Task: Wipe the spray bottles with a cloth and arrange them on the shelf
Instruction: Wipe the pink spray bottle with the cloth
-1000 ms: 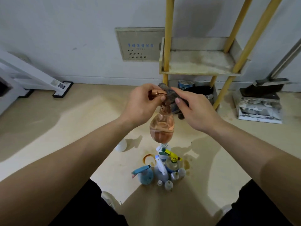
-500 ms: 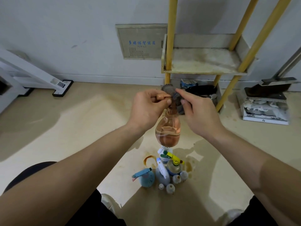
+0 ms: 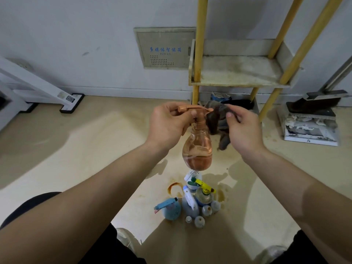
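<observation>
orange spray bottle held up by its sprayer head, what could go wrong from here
1. The left hand pinches only the sprayer head of the orange spray bottle, whose body hangs free; a slip could drop it onto the cluster of bottles on the floor below.
2. Fingers sit at the trigger, so wiping with the dark cloth in the right hand could squeeze out liquid.

Stained beige floor [image 3: 95, 149] meets white wall [image 3: 66, 35].

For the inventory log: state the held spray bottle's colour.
Translucent orange-pink spray bottle, matching nozzle; head view.
</observation>
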Available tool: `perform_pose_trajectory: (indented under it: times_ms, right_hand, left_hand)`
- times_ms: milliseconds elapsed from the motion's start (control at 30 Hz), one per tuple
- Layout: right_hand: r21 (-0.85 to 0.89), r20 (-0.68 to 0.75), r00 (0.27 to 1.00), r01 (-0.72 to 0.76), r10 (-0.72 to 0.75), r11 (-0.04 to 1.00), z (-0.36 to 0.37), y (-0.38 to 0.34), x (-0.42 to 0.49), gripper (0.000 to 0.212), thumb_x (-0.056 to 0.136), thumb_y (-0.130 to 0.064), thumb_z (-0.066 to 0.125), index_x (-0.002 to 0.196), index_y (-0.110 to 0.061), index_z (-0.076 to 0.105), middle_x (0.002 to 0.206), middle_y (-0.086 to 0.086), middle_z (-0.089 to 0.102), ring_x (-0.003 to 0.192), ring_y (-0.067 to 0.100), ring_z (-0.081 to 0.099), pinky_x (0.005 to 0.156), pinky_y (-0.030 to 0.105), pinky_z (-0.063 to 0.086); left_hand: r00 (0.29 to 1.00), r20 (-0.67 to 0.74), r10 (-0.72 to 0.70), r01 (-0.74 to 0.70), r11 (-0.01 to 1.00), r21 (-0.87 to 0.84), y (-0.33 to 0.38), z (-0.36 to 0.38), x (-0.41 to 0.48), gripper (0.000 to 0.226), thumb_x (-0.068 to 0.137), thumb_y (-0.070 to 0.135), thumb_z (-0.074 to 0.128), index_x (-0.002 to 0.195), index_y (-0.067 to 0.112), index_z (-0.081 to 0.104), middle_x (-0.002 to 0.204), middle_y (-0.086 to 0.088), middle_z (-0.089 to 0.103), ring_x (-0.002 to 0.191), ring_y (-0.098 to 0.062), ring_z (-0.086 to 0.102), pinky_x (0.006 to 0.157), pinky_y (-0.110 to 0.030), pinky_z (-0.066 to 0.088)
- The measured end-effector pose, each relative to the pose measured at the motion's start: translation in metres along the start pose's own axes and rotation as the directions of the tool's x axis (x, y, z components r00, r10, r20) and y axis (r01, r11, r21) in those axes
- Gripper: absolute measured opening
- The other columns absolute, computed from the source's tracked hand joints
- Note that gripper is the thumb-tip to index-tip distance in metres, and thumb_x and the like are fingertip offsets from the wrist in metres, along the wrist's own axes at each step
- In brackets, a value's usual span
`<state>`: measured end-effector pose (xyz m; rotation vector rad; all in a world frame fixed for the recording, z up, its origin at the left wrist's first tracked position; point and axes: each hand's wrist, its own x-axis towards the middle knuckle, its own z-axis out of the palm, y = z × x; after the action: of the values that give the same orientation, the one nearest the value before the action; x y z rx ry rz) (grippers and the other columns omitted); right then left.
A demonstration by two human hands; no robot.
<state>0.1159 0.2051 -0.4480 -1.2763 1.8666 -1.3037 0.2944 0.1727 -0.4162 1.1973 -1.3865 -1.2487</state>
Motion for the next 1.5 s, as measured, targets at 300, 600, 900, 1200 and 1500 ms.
perform_pose_trajectory:
  times_ms: [300,600,900,1200,1500]
  right_hand:
    - [0.277,0.318,0.948,-0.127,0.034,0.952,0.020,-0.002,-0.021,0.042,0.106,-0.010,0.042,0.144,-0.024,0.052,0.123,-0.008,0.068,0.113,0.007,0.065,0.104,0.031,0.049]
    - [0.140,0.519,0.851,-0.184,0.086,0.973,0.019,0.016,-0.018,0.031,0.110,-0.023,0.032,0.127,-0.014,0.056,0.059,-0.026,0.064,0.053,-0.014,0.057,0.051,0.004,0.040]
    - [-0.033,0.348,0.922,0.193,-0.170,0.981,0.037,0.008,-0.023,0.059,0.098,-0.039,0.049,0.153,-0.040,0.027,0.141,-0.006,0.050,0.129,0.014,0.050,0.106,0.047,0.045]
    - [0.077,0.412,0.889,0.184,-0.199,0.980,0.028,0.006,-0.008,0.056,0.093,-0.025,0.068,0.143,-0.028,0.043,0.125,-0.009,0.064,0.119,0.010,0.061,0.104,0.043,0.049]
    - [0.299,0.590,0.790,-0.024,-0.165,0.954,0.011,-0.011,-0.003,0.040,0.093,-0.007,0.064,0.132,-0.010,0.055,0.117,0.005,0.071,0.110,0.016,0.068,0.092,0.027,0.053]
  left_hand:
    - [0.998,-0.056,-0.005,0.003,0.999,-0.044,0.003,-0.006,0.007,0.009,0.091,0.015,0.073,0.094,0.007,0.075,0.082,-0.025,0.073,0.086,-0.053,0.067,0.077,-0.068,0.055]
    - [0.992,-0.114,-0.060,0.044,0.989,-0.143,0.006,-0.017,0.015,0.018,0.095,0.008,0.067,0.106,-0.006,0.067,0.093,-0.021,0.076,0.082,-0.029,0.076,0.077,-0.041,0.063]
    - [0.992,-0.123,-0.031,0.014,0.989,-0.144,0.001,-0.001,0.007,0.015,0.096,0.008,0.066,0.096,-0.007,0.070,0.067,-0.016,0.070,0.067,-0.044,0.062,0.074,-0.058,0.056]
    - [0.992,-0.002,-0.126,0.121,0.957,-0.262,0.009,-0.002,0.004,0.017,0.091,0.010,0.072,0.100,-0.005,0.072,0.091,-0.018,0.076,0.084,-0.027,0.076,0.067,-0.032,0.060]
    - [0.937,0.349,0.006,-0.004,1.000,-0.008,0.000,-0.040,0.030,0.039,0.094,0.008,0.064,0.122,0.034,0.062,0.112,-0.001,0.070,0.106,-0.021,0.069,0.092,-0.039,0.055]
